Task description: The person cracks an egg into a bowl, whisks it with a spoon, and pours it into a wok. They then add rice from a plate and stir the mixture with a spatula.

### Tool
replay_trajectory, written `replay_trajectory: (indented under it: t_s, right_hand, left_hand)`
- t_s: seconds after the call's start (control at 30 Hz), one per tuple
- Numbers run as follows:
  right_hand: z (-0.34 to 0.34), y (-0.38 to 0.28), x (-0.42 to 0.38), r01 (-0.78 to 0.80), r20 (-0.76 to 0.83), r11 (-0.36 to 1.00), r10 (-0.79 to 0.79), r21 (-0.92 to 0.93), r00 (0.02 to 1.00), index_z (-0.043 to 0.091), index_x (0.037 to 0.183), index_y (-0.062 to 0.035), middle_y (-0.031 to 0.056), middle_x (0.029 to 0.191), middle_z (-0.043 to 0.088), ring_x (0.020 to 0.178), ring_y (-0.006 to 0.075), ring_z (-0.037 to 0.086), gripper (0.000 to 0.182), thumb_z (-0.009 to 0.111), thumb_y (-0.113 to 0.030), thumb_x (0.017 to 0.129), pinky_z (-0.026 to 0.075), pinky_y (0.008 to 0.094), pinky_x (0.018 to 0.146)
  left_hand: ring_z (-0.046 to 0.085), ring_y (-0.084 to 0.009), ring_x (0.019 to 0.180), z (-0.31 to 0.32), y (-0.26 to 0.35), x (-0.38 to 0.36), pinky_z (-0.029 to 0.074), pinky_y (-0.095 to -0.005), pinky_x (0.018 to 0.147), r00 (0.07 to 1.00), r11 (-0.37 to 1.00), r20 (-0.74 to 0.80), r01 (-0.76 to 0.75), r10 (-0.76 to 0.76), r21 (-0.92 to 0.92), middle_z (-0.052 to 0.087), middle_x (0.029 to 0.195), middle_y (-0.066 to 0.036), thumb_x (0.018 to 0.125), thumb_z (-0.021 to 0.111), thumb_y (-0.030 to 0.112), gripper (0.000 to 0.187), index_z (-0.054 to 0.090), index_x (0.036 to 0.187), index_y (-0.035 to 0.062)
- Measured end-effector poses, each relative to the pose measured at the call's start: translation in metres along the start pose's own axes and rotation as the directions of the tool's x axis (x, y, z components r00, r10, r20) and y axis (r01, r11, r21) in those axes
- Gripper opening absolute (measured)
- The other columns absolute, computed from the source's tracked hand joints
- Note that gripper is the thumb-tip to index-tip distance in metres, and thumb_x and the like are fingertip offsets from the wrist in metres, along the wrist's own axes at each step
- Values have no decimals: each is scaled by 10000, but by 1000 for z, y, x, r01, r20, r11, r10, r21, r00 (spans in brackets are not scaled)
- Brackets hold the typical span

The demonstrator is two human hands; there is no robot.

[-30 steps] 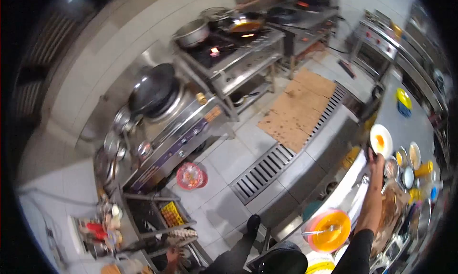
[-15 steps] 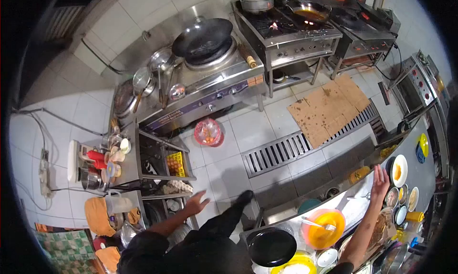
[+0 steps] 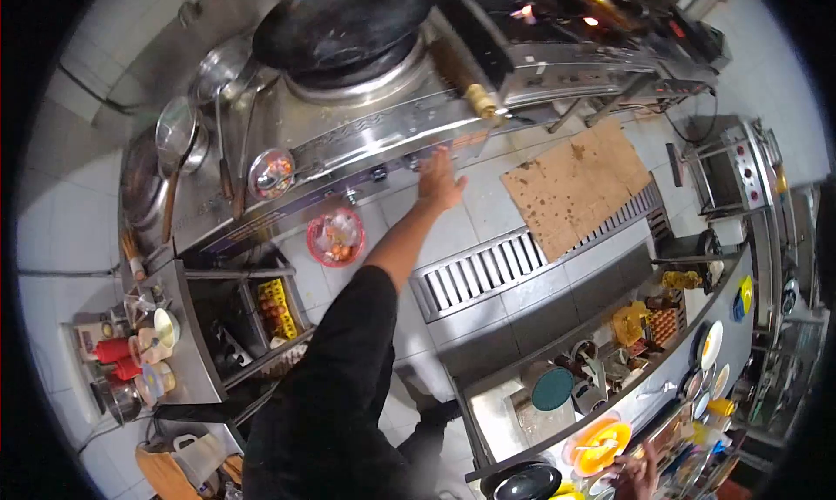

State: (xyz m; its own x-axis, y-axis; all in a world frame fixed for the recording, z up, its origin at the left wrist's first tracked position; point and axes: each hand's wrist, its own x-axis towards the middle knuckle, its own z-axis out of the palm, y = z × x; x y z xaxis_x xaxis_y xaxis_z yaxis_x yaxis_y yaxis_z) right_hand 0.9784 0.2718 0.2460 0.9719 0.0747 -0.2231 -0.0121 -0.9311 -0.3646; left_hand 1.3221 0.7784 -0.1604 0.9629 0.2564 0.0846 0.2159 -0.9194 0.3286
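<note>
My left hand [image 3: 440,185] reaches out to the front panel of the wok range [image 3: 348,143], fingers stretched and thumb apart. Its fingertips are right beside a control knob [image 3: 414,162]. Above on the burner sits a large black wok [image 3: 344,25]. At the lower right edge my right hand [image 3: 640,472] is blurred and partly cut off, close to an orange bowl [image 3: 599,444] with a utensil in it; I cannot tell whether the fingers hold anything. A black plate [image 3: 522,483] lies to the left of that bowl on the counter.
On the floor stands a red basket [image 3: 336,237] with eggshells. Flattened cardboard [image 3: 576,186] lies by a floor drain grate [image 3: 479,273]. Ladles and a strainer [image 3: 177,125] rest on the range's left side. A tray of eggs [image 3: 277,308] sits on the left shelf. Flames show on the neighbouring stove [image 3: 557,30].
My left hand has moved forward and up to the range's knobs. My right hand has drawn back towards the orange bowl. The view has shifted closer to the range.
</note>
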Motion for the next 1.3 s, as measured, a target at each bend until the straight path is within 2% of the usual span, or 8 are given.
replay_trajectory:
  t_s: [0.07, 0.2, 0.37, 0.47, 0.5, 0.6, 0.97, 1.3]
  right_hand:
    - [34, 11, -17, -164, 62, 669, 174, 725, 983, 509, 1297, -7, 236, 1442, 294, 1078, 346, 589, 427, 557, 64, 879, 602, 333, 714]
    - [46, -109, 46, -485, 419, 390, 247, 783, 874, 338, 1407, -18, 230, 1247, 521, 997, 314, 619, 501, 514, -141, 954, 544, 401, 792]
    - [99, -154, 110, -513, 513, 518, 157, 685, 844, 408, 1331, -4, 175, 1122, 596, 1003, 287, 613, 436, 520, -193, 954, 512, 393, 834]
    - [141, -181, 152, -539, 573, 488, 93, 687, 814, 384, 1331, 28, 194, 975, 659, 838, 258, 674, 569, 599, -257, 887, 548, 332, 707]
    - [156, -183, 164, -525, 574, 457, 37, 718, 818, 405, 1318, 25, 198, 984, 654, 830, 266, 669, 559, 600, -279, 892, 540, 345, 722]
    - [168, -215, 203, -546, 622, 478, 0, 687, 783, 454, 1284, 21, 199, 986, 653, 830, 264, 663, 517, 580, -313, 911, 537, 358, 745]
    - [174, -327, 361, -159, 674, 717, -522, 679, 523, 491, 1249, -39, 127, 1049, 657, 907, 200, 652, 286, 450, -138, 984, 520, 322, 786]
    - [170, -499, 465, 310, 609, 561, -789, 768, -82, 496, 1236, -12, 95, 1024, 619, 958, 164, 614, 285, 474, -153, 990, 501, 300, 830]
  left_hand:
    - [232, -315, 1404, 24, -5, 7, 184, -517, 1125, 998, 996, 64, 13, -7, -90, 240, 1502, -227, 865, 541, 449, 835, 214, 1441, -58]
    - [232, -316, 1402, 85, 1, 10, 161, -487, 1139, 992, 819, -124, 85, -17, 568, 260, 1496, -217, 844, 573, 396, 834, 211, 1445, -56]
    - [431, -363, 1258, -34, -6, -106, 374, -404, 1044, 995, 778, 25, 89, -93, -622, 481, 1294, -218, 847, 641, 284, 568, 456, 1303, 2]
    - [577, -277, 1065, 42, -119, -197, 453, -383, 939, 782, -146, 396, 374, -482, -916, 616, 1031, -87, 815, 691, 159, 393, 549, 1174, 85]
    - [607, -238, 985, 36, -189, -227, 477, -380, 902, 861, 495, 88, 369, -501, -787, 630, 979, -63, 822, 663, 179, 314, 582, 1112, 91]
    - [620, -233, 816, -166, -245, -192, 535, -371, 775, 229, -380, 347, -121, -910, -917, 626, 875, -91, 854, 639, 268, 199, 611, 905, 77]
    - [295, -48, 382, -288, -321, -180, 195, -198, 333, 459, -550, 641, 332, -615, -766, 355, 500, 64, 859, 567, 598, 512, 417, 625, 168]
    - [258, -41, 370, -394, -237, -77, 178, -199, 337, 553, -521, 446, 25, -704, -853, 299, 500, 82, 872, 597, 517, 446, 437, 674, 150]
